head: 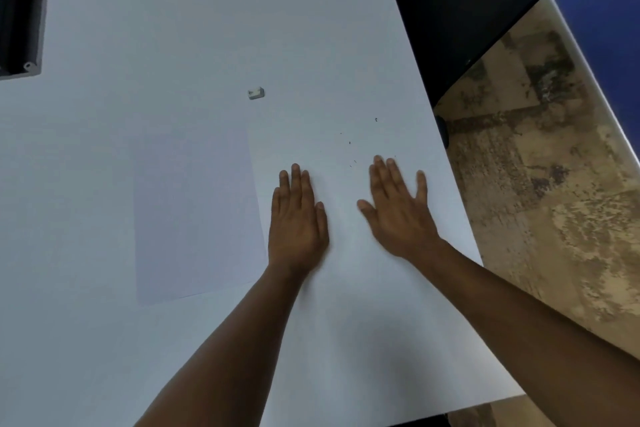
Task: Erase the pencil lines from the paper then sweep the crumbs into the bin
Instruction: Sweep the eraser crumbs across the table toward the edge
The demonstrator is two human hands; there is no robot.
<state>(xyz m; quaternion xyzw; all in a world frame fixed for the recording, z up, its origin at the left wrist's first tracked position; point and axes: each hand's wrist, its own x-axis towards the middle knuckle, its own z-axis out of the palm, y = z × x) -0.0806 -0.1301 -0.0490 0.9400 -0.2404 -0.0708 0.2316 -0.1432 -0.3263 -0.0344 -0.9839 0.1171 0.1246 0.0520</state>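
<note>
A white sheet of paper (pixel 194 215) lies flat on the white table (pixel 173 28), with no pencil lines that I can make out. My left hand (pixel 298 218) lies flat with straight fingers on the table just right of the paper's edge. Further right, my right hand (pixel 398 208) is flat too, fingers straight and a little spread. Dark eraser crumbs (pixel 350 142) are scattered on the table beyond and between my fingertips. A small white eraser (pixel 256 93) sits alone farther back. No bin is clearly in view.
The table's right edge (pixel 446 163) runs diagonally close to my right hand, with mottled brown floor (pixel 554 184) beyond it. A dark panel (pixel 460 10) stands at the far right. A grey-framed dark opening (pixel 20 10) is set in the table's far left corner.
</note>
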